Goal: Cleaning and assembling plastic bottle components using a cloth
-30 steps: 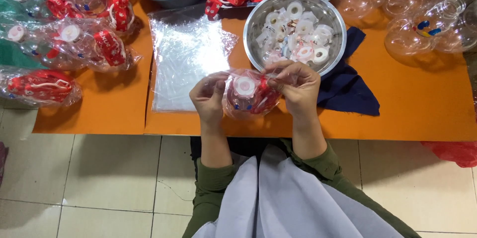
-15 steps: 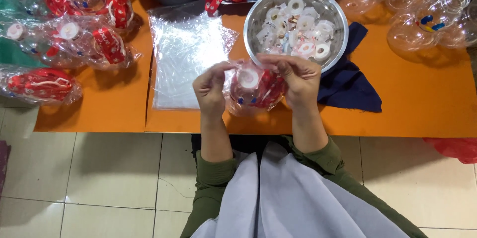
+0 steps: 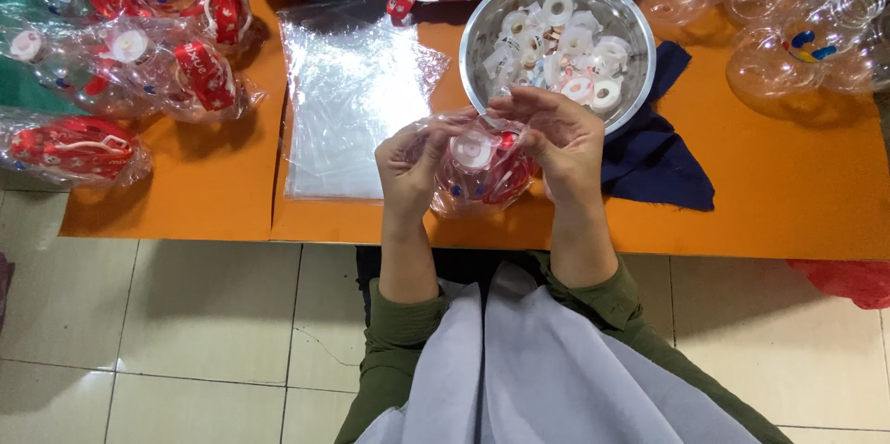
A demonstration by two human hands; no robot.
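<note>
1. Head view: both hands held one clear plastic bag [image 3: 477, 166] above the near edge of the orange surface [image 3: 788, 194]; inside it sat a clear bottle with a white cap and red strap.
2. The left hand [image 3: 408, 161] gripped the bag's left side, and the right hand [image 3: 561, 138] pinched its top (fingers curled closed).
3. Just behind stood a steel bowl [image 3: 630, 27] of white caps, on a dark blue cloth [image 3: 658, 166].
4. A stack of flat clear bags [image 3: 348, 101] lay to the left, with bagged bottles [image 3: 139, 64] beyond.

Metal bowl [image 3: 630, 13] on the cloth [image 3: 658, 161] — flat bags [image 3: 348, 101] left of it, packed bottles [image 3: 139, 64] farther left.
</note>
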